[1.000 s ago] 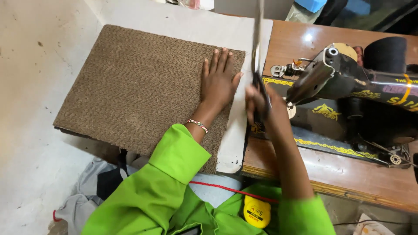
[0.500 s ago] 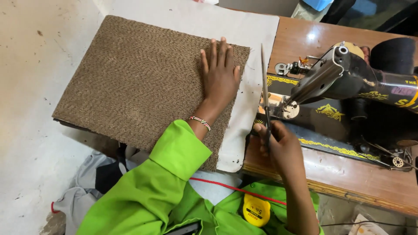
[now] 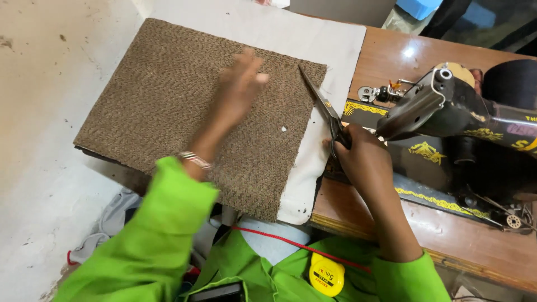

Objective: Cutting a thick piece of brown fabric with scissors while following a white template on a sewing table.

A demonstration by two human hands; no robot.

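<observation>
A brown woven fabric panel (image 3: 168,106) lies on a larger white cloth (image 3: 313,39) that hangs over the left end of a wooden table. My left hand (image 3: 238,84) hovers over the brown fabric, fingers apart, blurred by motion, holding nothing. My right hand (image 3: 361,154) grips the handles of metal scissors (image 3: 321,103), whose blades point up and left along the right edge of the brown fabric. I wear bright green sleeves and a thin bracelet (image 3: 194,160) on the left wrist.
A black sewing machine (image 3: 453,117) with gold decoration stands on the wooden table (image 3: 447,235) at the right. A yellow tape measure (image 3: 326,275) rests in my lap. Pale floor lies to the left, with grey cloth (image 3: 114,215) below the table edge.
My left hand lifted off the brown fabric and slid left. My right hand lowered the scissors from upright so the blades now lie over the fabric's right edge.
</observation>
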